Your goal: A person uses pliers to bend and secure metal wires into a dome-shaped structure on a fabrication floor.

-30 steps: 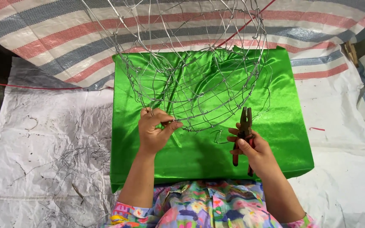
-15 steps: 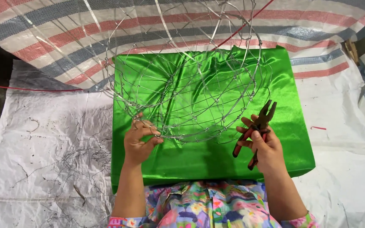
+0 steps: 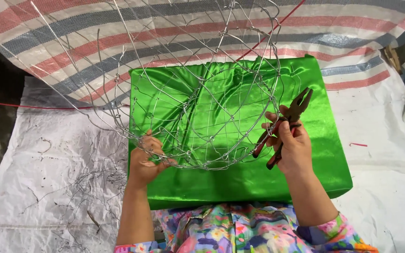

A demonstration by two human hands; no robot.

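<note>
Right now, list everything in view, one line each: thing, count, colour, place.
wire frame: one, silver, over the green block, its rim gripped at lower left
pliers: one, dark jaws with red handles, at the frame's right edge
block: one, shiny green cloth cover, centre
tarp: one, red, blue and white stripes, behind
sheet: one, white woven, underneath, strewn with wire scraps
cord: one, red, left
left hand: one, bare, on the frame's rim
right hand: one, bare, holding the pliers
sleeves: floral, multicoloured, bottom
</note>
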